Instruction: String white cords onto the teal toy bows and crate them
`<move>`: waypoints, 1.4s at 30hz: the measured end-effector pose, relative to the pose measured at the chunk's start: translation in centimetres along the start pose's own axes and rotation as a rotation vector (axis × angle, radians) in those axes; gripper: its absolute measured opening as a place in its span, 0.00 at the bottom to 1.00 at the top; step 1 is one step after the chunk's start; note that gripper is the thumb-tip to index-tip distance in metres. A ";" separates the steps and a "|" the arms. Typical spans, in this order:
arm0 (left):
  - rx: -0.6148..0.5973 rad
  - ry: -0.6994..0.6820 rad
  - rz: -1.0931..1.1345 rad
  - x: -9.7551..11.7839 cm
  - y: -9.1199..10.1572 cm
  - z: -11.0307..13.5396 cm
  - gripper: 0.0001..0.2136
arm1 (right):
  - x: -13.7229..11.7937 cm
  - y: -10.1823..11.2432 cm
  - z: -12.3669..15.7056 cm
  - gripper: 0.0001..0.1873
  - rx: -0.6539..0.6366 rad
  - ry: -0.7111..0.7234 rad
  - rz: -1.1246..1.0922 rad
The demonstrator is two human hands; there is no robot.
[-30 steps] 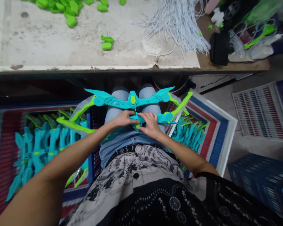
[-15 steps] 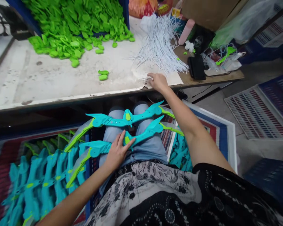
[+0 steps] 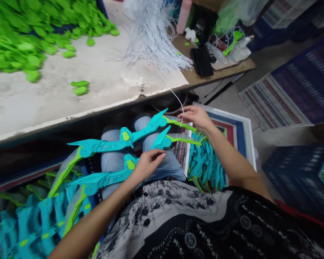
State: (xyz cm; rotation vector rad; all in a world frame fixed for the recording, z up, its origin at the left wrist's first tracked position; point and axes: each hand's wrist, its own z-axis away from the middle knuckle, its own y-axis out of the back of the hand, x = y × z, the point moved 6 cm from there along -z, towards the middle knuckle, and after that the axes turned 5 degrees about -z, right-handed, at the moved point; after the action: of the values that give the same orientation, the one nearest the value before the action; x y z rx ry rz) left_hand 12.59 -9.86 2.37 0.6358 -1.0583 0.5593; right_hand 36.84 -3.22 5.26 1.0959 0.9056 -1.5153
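Two teal and lime-green toy bows lie across my lap, the far toy bow [image 3: 115, 144] above the near toy bow [image 3: 102, 180]. My left hand [image 3: 147, 165] is over the middle of the near one, its fingers stretched to the right and not wrapped round it. At the right end of the far bow, my right hand [image 3: 196, 117] pinches a white cord [image 3: 181, 104]. The cord curves up from the fingers, and its lower end hangs by the bow's green tip.
Loose green plastic pieces [image 3: 24, 46] and a bundle of white cords [image 3: 153, 39] lie on the worktable [image 3: 102, 90]. More teal bows [image 3: 29, 223] fill a crate at my left. Others [image 3: 205, 162] lie in a white-rimmed crate [image 3: 250, 140] at my right.
My right hand has come from the table edge to the far bow's right end with a white cord. My left hand has lifted its spread fingers and shifted right along the near bow.
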 end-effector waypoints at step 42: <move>-0.337 0.459 0.672 -3.3 -19.0 -11.0 0.05 | 11.3 7.5 13.4 0.13 0.374 0.392 1.059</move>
State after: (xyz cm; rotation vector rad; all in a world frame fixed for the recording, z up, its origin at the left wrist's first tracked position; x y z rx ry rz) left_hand 31.17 -15.58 -8.33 -0.1682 -0.8814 1.0231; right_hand 40.86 -20.58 -1.54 1.7949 0.1569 -0.5829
